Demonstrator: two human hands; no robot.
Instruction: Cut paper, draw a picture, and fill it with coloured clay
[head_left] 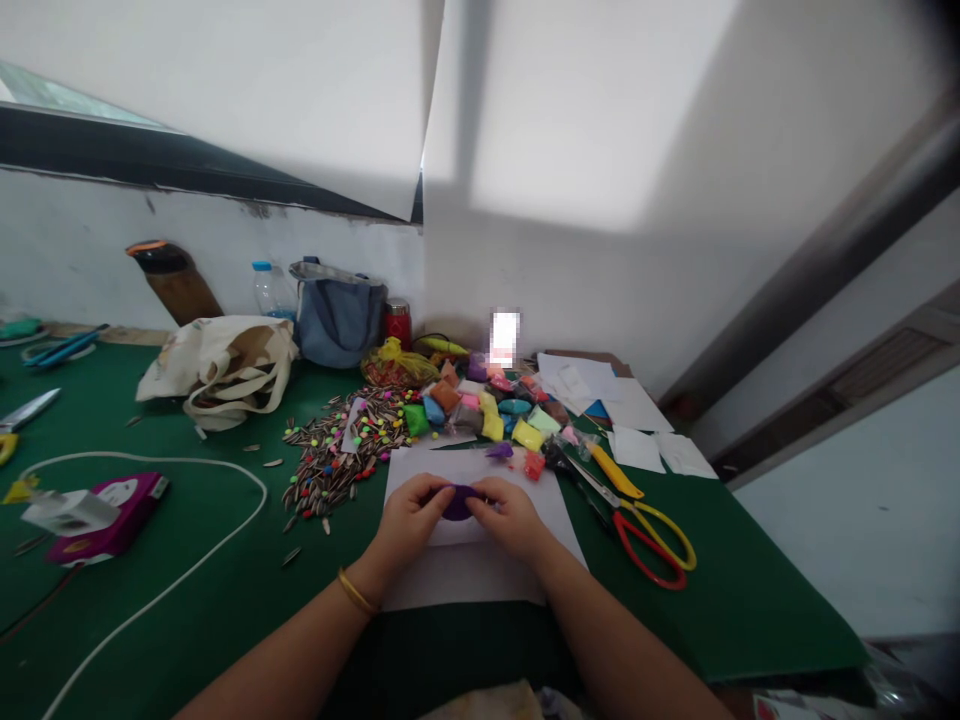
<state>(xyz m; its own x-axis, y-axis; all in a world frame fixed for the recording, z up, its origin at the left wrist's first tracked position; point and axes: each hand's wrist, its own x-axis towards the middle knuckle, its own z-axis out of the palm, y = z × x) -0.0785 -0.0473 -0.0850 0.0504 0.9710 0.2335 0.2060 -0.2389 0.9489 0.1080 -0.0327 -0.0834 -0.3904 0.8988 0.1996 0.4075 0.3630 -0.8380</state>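
Between my two hands is a flat, rounded piece of dark purple modelling clay (459,503). My left hand (415,515) pinches its left edge between thumb and fingers. On the other side, my right hand (511,518) pinches the right edge. Both hands are over white paper (487,575) on the green tabletop. Just beyond my fingers, a small purple scrap (499,452) and a red packet (534,466) rest at the paper's far edge. Several coloured clay packets (493,418) are heaped behind them.
Scissors (652,545) and a yellow-handled cutter (616,472) lie to the right. Sunflower seeds (322,480) mixed with coloured beads spread at the left. A white cable (225,540) curves near a purple power strip (112,520). Bags (341,315) stand against the wall.
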